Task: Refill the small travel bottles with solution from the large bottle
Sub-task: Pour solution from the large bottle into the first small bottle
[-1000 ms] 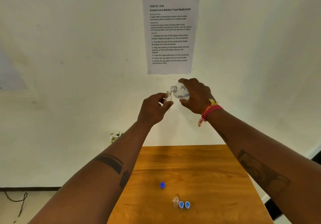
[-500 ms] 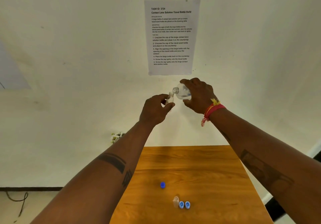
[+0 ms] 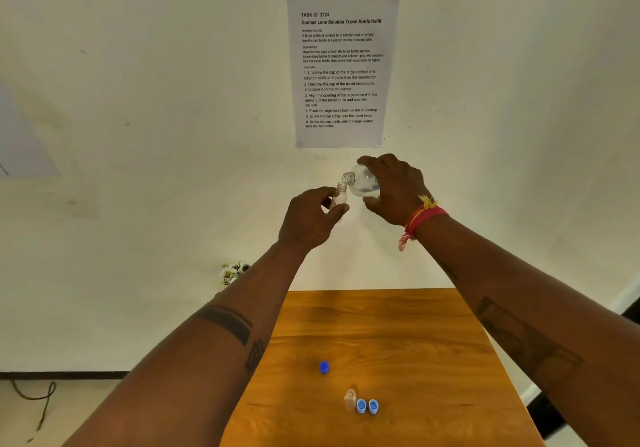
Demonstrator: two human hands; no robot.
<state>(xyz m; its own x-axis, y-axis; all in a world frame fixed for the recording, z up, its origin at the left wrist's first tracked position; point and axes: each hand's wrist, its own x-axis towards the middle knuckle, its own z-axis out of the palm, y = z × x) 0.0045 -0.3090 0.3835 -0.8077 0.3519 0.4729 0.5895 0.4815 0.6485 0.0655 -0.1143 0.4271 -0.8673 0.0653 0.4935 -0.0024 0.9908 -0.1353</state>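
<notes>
Both bottles held up in the air, well above wooden table (image 3: pixel 381 325), in front of pale wall with printed task sheet (image 3: pixel 341 72)

Left hand (image 3: pixel 308 218): fingers and thumb curled round small travel bottle (image 3: pixel 339 197), upright, neck open, clear plastic

Right hand (image 3: pixel 391 190): fingers wrapped over large bottle (image 3: pixel 362 181), tipped sideways, uncapped mouth just above and beside the small neck, nearly touching; cannot tell whether liquid is flowing

Below on table: second small bottle (image 3: pixel 350 400) standing uncapped, two pale blue caps (image 3: pixel 367 406) just beside it, darker blue cap (image 3: pixel 324 367) apart

Handling, as judged: small bottle light, thin-walled, likely to dent and spurt if squeezed; best pinched low on body, neck left free. Large one heavier, liquid shifting as tilted, smooth and possibly slippery when wet; best gripped round widest part of body. Narrow target, spill risk high
</notes>
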